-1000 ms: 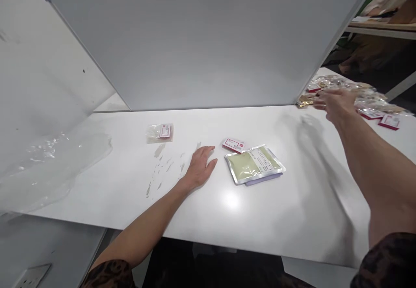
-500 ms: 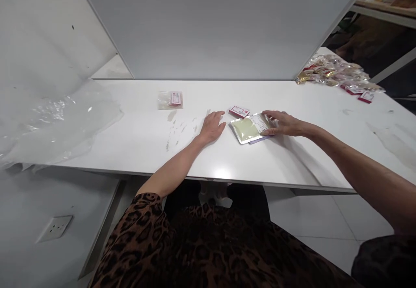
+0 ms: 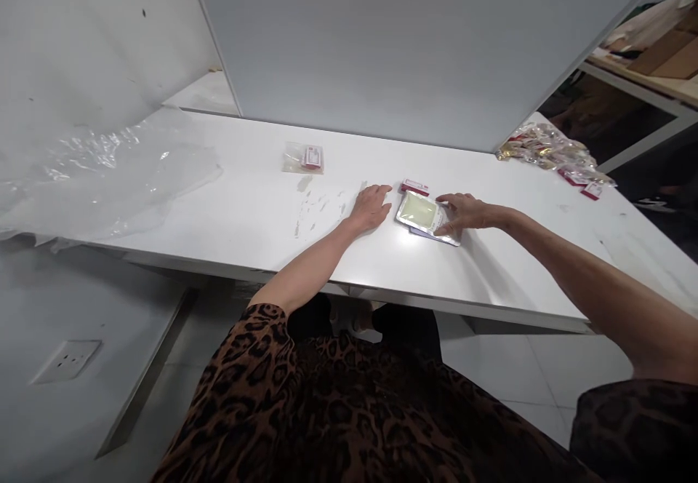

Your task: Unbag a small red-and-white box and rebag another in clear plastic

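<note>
Item: foil pouch (image 3: 419,212), pale green face, lying flat mid-tabletop (image 3: 245,214) on a second, purplish pouch (image 3: 436,236).
Right hand (image 3: 467,212): fingers spread, resting on pouch's right edge, not closed around it.
Left hand (image 3: 371,206): flat and open on the tabletop, just beside pouch.
Adjacent: small red-labelled card (image 3: 415,185).
Risk: slick foil may slide off the lower pouch or drag it along.
</note>
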`<move>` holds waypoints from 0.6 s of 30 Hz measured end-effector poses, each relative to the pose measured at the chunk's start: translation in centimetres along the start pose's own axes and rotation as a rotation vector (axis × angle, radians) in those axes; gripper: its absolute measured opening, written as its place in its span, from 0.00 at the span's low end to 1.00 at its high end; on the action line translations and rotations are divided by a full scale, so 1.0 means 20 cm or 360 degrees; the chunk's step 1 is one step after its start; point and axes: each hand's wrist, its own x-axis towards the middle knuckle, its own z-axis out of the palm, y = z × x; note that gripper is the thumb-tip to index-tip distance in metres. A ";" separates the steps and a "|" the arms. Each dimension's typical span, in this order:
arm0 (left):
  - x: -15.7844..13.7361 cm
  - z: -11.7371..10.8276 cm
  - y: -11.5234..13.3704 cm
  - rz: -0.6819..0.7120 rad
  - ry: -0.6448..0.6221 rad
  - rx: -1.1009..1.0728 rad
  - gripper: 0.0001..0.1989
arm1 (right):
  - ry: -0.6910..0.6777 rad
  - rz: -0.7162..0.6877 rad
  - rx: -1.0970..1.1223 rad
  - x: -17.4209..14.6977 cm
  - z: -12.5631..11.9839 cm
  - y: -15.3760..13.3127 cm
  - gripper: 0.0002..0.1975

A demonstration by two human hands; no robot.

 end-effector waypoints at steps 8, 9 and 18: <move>0.01 0.02 -0.02 0.0020 0.0014 0.0005 0.24 | -0.0007 0.0148 0.0825 -0.27 0.12 -0.15 0.37; 0.01 0.02 -0.02 0.0025 0.0017 0.0003 0.24 | -0.0024 0.0149 0.0952 -0.31 0.14 -0.20 0.36; -0.01 -0.02 -0.01 0.0015 -0.0001 -0.0016 0.25 | 0.0685 0.0392 0.0492 -0.61 0.01 -0.11 0.18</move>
